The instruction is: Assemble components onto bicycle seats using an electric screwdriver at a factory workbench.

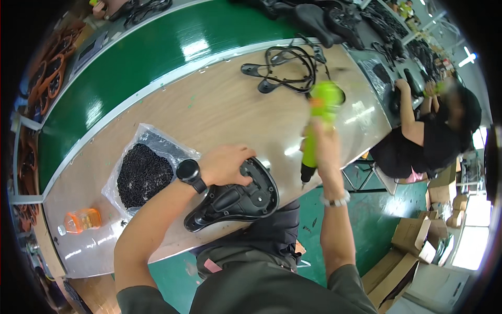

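Note:
A black bicycle saddle (238,198) lies upside down at the table's near edge, its hollow underside facing up. My left hand (226,165) grips its wide end, thumb on the inside and fingers over the rim. In my right hand (325,149) is a lime-green electric screwdriver (310,149), held to the right of the saddle and apart from it. The tool's black tip points down near the table edge, and its upper end is blurred. Left of the saddle, an open clear plastic bag (112,183) holds a heap of small black screws (142,175).
Several black looped saddle frames (293,70) lie at the table's far right. An orange drink bottle (82,221) rests on its side at the left. A green conveyor belt (157,57) runs behind the table. Another person (429,131) works at the right, near cardboard boxes (413,235).

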A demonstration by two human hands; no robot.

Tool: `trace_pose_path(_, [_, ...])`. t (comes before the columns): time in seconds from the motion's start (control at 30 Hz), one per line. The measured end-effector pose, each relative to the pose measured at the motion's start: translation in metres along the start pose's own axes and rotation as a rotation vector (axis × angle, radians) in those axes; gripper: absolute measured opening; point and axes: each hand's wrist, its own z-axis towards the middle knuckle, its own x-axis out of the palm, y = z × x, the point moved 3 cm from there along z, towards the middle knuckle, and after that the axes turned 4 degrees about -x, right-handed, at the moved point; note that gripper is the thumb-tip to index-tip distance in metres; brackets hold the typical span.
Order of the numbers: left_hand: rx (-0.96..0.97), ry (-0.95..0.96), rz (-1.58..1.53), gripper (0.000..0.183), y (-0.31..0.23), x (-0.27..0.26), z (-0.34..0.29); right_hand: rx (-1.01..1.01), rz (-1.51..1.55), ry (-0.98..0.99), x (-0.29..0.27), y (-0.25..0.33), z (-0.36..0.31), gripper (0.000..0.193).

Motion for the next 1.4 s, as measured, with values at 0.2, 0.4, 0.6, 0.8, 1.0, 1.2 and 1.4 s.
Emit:
trace_pose_path(0.2, [-0.015,-0.015,-0.030,0.061,-0.009,-0.007,-0.003,-0.369,-0.823,0.087,0.015,-0.069,0.007,0.050])
trace_pose_path(0.4, [-0.034,-0.040,0.027,0.059,-0.013,-0.001,-0.001,-0.832,-0.608,-0.030,0.016,-0.050,-0.064,0.038])
trace_pose_path(0.6, [-0.112,0.012,0.038,0.061,-0.022,-0.003,-0.006,-0.194,-0.379,0.499,-0.004,-0.073,-0.098,0.036])
trace_pose_path(0.8, [-0.473,-0.412,0.176,0.037,-0.024,-0.043,-0.060,-0.599,-0.943,0.085,-0.032,-0.062,-0.059,0.047])
trace_pose_path(1.0, [-0.959,-0.515,0.754,0.029,0.106,-0.005,-0.211,-0.564,-1.108,0.138,-0.013,-0.075,-0.016,0.048])
trace_pose_path(1.2, [-0.803,-0.752,0.570,0.018,0.102,0.008,-0.225,-0.233,-0.447,0.280,-0.025,-0.060,-0.025,0.057])
trace_pose_path(1.4, [-0.739,-0.866,0.551,0.018,0.108,0.007,-0.230,-0.363,0.439,0.406,-0.047,-0.012,-0.072,0.087])
